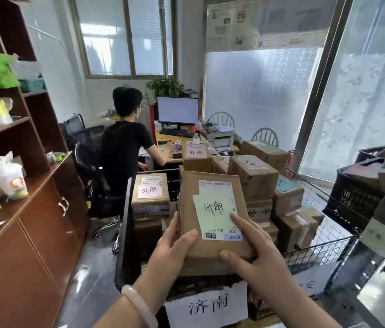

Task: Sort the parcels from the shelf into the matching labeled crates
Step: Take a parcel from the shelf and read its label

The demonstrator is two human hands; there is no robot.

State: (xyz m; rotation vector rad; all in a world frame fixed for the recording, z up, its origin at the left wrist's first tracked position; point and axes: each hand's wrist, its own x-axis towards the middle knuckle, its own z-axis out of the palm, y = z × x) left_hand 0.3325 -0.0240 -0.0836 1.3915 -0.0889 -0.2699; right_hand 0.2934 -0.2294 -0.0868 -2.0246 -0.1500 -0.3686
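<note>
**Head view.** The parcel, flat cardboard with a handwritten slip, is held between both hands, its far end reaching past the fingertips. Left hand: thumb laid on the near left corner of the top face, fingers curled round the left edge. Right hand: forefinger stretched across the label, thumb on the near edge, other fingers hidden beneath. Under the hands is a black crate, and its sign lies between the wrists.
</note>
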